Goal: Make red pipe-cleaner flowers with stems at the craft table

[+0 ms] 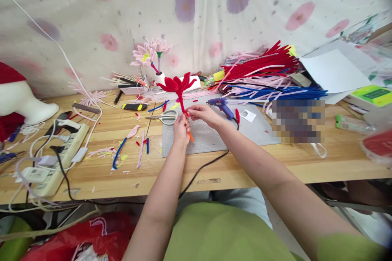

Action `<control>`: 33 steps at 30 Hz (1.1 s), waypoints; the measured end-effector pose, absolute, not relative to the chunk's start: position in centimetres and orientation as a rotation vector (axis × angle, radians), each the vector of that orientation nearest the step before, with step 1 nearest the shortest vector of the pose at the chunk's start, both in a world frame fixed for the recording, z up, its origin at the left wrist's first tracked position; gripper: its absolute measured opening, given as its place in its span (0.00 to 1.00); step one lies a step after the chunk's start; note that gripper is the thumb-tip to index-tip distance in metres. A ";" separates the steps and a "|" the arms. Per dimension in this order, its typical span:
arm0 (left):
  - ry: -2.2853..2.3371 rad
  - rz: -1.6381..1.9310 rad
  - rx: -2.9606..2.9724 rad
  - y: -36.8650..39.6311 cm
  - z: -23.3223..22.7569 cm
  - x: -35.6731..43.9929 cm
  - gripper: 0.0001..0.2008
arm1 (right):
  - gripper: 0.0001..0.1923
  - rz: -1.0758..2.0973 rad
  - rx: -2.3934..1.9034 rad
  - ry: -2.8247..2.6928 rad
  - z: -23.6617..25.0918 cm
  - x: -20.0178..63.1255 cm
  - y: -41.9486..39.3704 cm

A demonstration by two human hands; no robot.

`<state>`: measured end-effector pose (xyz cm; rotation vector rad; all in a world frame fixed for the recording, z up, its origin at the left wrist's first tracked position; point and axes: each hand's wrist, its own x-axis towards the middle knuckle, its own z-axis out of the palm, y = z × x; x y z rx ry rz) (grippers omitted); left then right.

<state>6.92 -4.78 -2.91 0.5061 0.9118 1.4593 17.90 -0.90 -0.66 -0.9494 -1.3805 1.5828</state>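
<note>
A red pipe-cleaner flower [177, 85] with spread petals stands upright over the grey cutting mat [211, 140]. Its lower stem is held in my left hand [183, 129], the fingers wrapped round it, and an orange stem end [191, 136] sticks out below. Just above, my right hand [202, 113] pinches at a red pipe cleaner [184, 112] wound on the stem; its fingertips are close to the left thumb. Grey-handled scissors [168, 117] lie left of the hands. A blue glue gun [222, 107] rests on the mat to the right.
Red pipe cleaners [260, 64] and blue ones [284, 93] are heaped at back right. Two pink flowers stand in a white vase [159, 77]. A power strip [63, 161] with cables sits at left. The glue gun's black cord [205, 166] crosses the front.
</note>
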 end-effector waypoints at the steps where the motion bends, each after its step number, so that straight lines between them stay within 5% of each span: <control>1: 0.924 1.467 0.521 -4.8 -3.0 6.9 0.09 | 0.17 1.565 -0.975 -1.386 -0.6 17.8 -0.9; 17: 0.625 1.182 0.367 -5.3 -2.5 6.0 0.11 | 0.11 1.605 -0.801 -1.443 -1.3 17.7 0.2; 25: 0.668 1.302 0.435 -6.7 -3.0 6.6 0.11 | 0.13 1.908 -0.745 -1.374 -0.7 17.6 0.1; 33: 0.908 1.282 0.579 -5.4 -3.0 6.2 0.10 | 0.09 1.505 -0.903 -1.614 -0.8 17.8 1.0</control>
